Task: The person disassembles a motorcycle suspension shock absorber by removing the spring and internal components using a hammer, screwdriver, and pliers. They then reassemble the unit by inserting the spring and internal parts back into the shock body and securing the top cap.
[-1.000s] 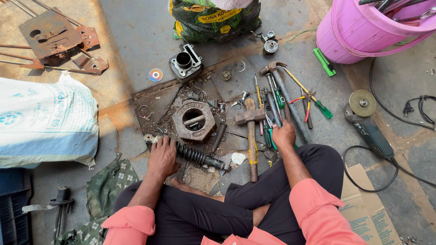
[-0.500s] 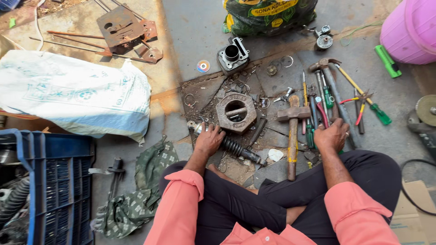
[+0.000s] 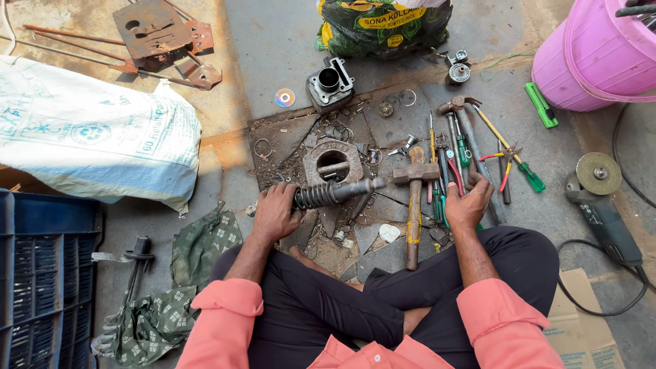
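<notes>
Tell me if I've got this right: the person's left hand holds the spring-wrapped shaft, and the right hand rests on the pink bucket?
Not quite. In the head view the left hand does hold the spring-wrapped shaft, but the right hand rests on the hand tools laid on the floor; the pink bucket stands well away from it.

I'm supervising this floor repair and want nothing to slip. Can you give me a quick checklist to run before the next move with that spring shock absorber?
1. Left hand gripping the shock absorber at its coil end: ok.
2. Rod end lying across the square metal block: ok.
3. Right hand on the row of hand tools; which tool it grips: cannot tell.
4. Hammer within reach: ok.
5. Floor free of loose parts: not ok.
</notes>
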